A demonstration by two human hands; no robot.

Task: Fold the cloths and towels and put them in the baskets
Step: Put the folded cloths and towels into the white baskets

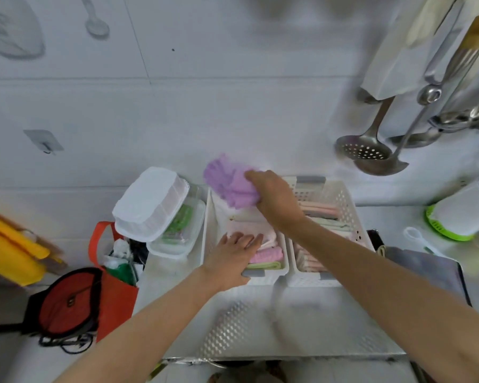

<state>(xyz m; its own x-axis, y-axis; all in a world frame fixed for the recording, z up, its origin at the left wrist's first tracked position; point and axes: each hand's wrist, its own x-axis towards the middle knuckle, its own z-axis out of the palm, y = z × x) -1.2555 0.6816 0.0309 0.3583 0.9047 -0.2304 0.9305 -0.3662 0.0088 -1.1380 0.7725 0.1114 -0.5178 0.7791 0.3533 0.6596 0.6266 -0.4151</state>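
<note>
Purple cloth (230, 183) gripped in right hand (277, 200) above left basket (209, 233); left hand (233, 258), fingers flat, presses folded cloths (266, 252) inside.

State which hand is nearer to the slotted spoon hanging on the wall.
Right. The right hand grips the purple cloth, left of the slotted spoon; the left hand lies lower, in the left basket.

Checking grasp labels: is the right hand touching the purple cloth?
Touching. The head view shows the right hand with fingers curled into the purple cloth, gripping it above the far end of the left basket; no gap shows.
</note>
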